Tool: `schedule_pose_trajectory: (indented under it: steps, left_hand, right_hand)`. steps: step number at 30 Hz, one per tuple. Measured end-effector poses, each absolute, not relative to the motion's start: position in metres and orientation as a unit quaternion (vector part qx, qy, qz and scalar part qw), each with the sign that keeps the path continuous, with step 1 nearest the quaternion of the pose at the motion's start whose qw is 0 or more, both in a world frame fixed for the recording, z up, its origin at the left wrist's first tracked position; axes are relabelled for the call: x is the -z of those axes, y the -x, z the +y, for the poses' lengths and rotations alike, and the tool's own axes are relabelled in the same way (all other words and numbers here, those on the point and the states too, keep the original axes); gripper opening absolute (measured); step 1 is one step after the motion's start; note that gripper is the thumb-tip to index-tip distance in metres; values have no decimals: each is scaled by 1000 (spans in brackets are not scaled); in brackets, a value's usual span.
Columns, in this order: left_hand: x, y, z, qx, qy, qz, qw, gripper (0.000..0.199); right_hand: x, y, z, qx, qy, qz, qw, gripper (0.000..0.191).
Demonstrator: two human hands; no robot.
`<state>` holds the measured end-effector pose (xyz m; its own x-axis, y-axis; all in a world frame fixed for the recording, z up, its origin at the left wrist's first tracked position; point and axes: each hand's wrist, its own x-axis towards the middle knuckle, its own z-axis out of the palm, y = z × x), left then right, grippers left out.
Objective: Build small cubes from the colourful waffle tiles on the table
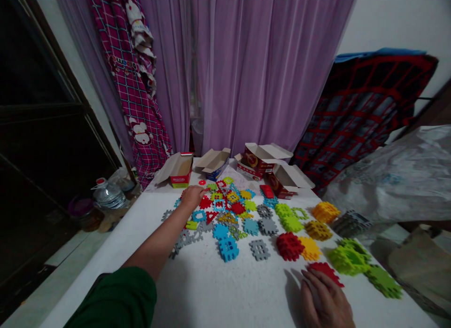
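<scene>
Left grip (192,198), mid-frame, could scatter pieces (238,208) by dragging; right grip (328,300), lower right, could bump the red piece (326,270); cannot tell if either grasps anything

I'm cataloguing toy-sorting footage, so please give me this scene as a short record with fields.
Surface: white table
Left hand: at the far side of the mixed plastic pieces; grip unclear
Right hand: beside a red piece near the table's right side; contact unclear
Grouped pieces: red stack, yellow stack, lime stack
Containers: open cardboard boxes toward the far edge
Background: purple curtain
</scene>
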<state>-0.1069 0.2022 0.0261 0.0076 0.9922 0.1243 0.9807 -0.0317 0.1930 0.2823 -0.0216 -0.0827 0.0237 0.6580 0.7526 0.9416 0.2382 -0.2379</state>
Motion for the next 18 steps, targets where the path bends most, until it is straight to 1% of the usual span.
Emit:
schedule_pose_trajectory:
  steps: [2, 3, 5, 7, 9, 11, 14, 18]
  left_hand:
    - [-33, 111, 192, -203, -670, 711, 70, 30]
    - [-35, 111, 185, -253, -644, 712, 121, 29]
    - [-38, 107, 168, -324, -589, 692, 264, 29]
    - [-38, 96, 147, -350, -545, 649, 398, 34]
    - [-36, 78, 127, -348, -531, 607, 478, 41]
    - [-34, 57, 109, -333, -536, 573, 523, 45]
    - [-32, 26, 90, -305, -551, 539, 559, 46]
    - [-30, -5, 77, -279, -583, 496, 579, 39]
  right_hand:
    - [82, -282, -21, 182, 586, -681, 400, 30]
    - [80, -281, -21, 186, 583, -682, 401, 29]
    - [76, -276, -19, 193, 575, -681, 410, 29]
    - [71, -266, -18, 198, 561, -684, 423, 28]
    - [65, -253, -16, 188, 553, -680, 442, 28]
    - [60, -238, -14, 163, 554, -677, 457, 27]
    - [52, -219, -12, 126, 546, -680, 473, 28]
    - [42, -207, -13, 106, 530, -681, 495, 32]
